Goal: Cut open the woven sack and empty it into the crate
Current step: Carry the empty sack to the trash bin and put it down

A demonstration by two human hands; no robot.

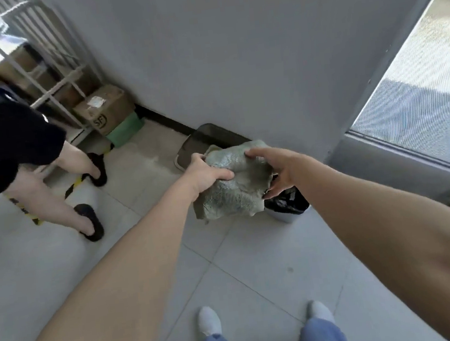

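The woven sack (234, 186) is grey-green, limp and crumpled, and I hold it in the air in front of me with both arms stretched out. My left hand (204, 174) grips its left upper part, fingers curled into the fabric. My right hand (277, 169) holds its right edge, with fingers laid over the top and the thumb underneath. The sack hangs just above and partly in front of a small grey bin (286, 214) lined with a black bag. No crate is in view.
A dark dustpan (200, 142) leans at the foot of the grey wall behind the sack. Another person (0, 127) in black stands at the left beside a metal cage trolley (43, 65). Cardboard boxes (105, 108) sit on the floor. A glass door (420, 84) is at right.
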